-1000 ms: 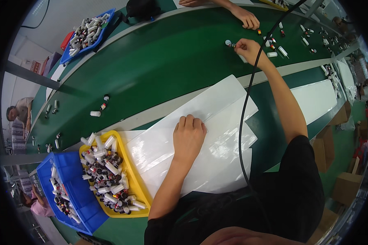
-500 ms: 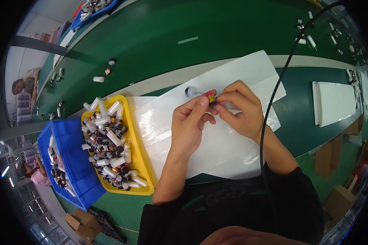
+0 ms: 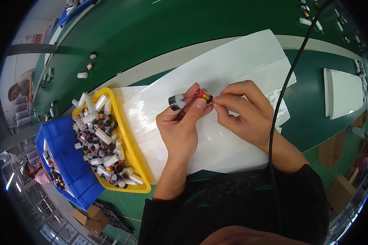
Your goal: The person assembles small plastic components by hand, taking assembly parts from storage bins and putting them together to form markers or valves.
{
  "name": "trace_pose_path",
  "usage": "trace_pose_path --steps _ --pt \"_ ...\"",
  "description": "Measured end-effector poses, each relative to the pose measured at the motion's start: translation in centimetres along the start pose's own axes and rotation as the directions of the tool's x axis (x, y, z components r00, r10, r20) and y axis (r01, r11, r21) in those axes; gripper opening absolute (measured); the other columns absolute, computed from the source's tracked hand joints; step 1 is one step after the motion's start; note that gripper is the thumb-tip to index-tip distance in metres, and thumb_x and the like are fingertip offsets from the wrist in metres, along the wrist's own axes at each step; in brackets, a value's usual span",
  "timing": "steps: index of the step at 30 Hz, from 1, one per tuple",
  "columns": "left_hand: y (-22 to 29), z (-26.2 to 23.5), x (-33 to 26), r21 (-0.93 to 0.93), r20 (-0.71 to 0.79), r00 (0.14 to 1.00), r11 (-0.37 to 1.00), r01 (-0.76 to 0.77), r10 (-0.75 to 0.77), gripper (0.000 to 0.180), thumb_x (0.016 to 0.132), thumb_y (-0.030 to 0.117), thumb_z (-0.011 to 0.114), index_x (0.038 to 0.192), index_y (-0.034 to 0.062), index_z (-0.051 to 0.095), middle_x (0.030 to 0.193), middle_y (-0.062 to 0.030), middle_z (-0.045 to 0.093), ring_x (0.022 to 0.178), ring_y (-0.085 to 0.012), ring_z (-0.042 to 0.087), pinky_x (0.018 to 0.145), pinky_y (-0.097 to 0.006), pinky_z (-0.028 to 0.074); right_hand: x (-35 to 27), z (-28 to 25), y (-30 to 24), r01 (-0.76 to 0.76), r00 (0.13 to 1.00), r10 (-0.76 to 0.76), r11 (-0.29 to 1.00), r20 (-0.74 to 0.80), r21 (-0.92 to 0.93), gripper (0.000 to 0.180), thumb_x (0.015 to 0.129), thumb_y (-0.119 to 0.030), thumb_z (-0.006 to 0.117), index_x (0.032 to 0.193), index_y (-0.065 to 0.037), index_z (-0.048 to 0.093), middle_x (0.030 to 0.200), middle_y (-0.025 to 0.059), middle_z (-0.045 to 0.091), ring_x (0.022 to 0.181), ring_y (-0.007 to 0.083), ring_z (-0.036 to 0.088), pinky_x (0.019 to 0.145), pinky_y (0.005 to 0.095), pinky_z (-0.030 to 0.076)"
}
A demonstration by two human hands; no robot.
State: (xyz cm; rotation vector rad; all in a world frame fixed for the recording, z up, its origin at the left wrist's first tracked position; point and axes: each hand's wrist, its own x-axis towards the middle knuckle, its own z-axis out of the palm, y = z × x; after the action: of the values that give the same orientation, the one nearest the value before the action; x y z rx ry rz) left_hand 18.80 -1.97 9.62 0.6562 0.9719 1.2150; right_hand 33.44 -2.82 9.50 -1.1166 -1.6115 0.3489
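Between the thumb and fingers of my left hand (image 3: 179,130) is a small red, yellow and black cylinder (image 3: 204,95). Thin wires (image 3: 189,95) run from it to a round black-and-white cap (image 3: 176,102), which sticks out on the left beside my fingers. My right hand (image 3: 247,116) has thumb and forefinger pinched together at the cylinder's dark right end. Whatever lies in that pinch is too small to make out. Both hands are above white sheets (image 3: 241,57) on the green table.
To my left, a yellow tray (image 3: 143,179) is heaped with similar wired parts and white tubes. Beside it leans a blue bin (image 3: 75,155) holding more. A black cable (image 3: 288,77) hangs across the view by my right forearm. Folded white sheets (image 3: 345,94) lie at the right.
The black-and-white cap, blurred beyond my left fingers before, now shows sharply at their left with its wires. My left hand has moved slightly left; the right still pinches at the cylinder's end.
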Motion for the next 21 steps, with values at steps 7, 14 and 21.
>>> trace_pose_path --steps 7,14,21 --pt "-0.3 -0.5 0.0 -0.113 0.025 1.000 0.994 -0.010 0.013 0.019 0.081 -0.007 0.065 0.099 -0.0082 0.064 0.109 -0.0217 0.063 0.090 -0.0261 0.066 0.077 -0.041 0.060 -0.3 -0.2 0.4 0.221 0.973 -0.196 0.948 0.125 -0.231 0.022 0.060 -0.006 0.070 0.081 -0.001 0.063 0.085 0.0088 0.057 0.066 0.0211 0.055 0.054 0.0295 0.043" --pt "-0.4 -0.5 0.3 -0.066 -0.046 0.999 0.998 0.016 -0.019 0.014 0.081 -0.005 0.067 0.094 -0.0088 0.065 0.101 -0.0216 0.065 0.080 -0.0252 0.068 0.070 -0.037 0.062 0.0 -0.7 -0.1 0.311 0.944 -0.255 0.901 0.210 -0.304 0.018 0.063 -0.008 0.068 0.081 -0.004 0.065 0.087 0.0077 0.057 0.066 0.0199 0.053 0.055 0.0291 0.042" --pt "1.5 -1.2 0.5 0.163 0.082 0.986 0.978 0.128 -0.142 0.014 0.077 -0.008 0.069 0.091 -0.0105 0.067 0.085 -0.0193 0.068 0.076 -0.0244 0.069 0.063 -0.031 0.058 2.7 -5.9 2.1 -0.242 0.969 0.248 0.960 0.022 -0.143 0.019 0.070 -0.002 0.068 0.089 -0.005 0.068 0.092 0.0072 0.060 0.079 0.0220 0.057 0.066 0.0308 0.046"
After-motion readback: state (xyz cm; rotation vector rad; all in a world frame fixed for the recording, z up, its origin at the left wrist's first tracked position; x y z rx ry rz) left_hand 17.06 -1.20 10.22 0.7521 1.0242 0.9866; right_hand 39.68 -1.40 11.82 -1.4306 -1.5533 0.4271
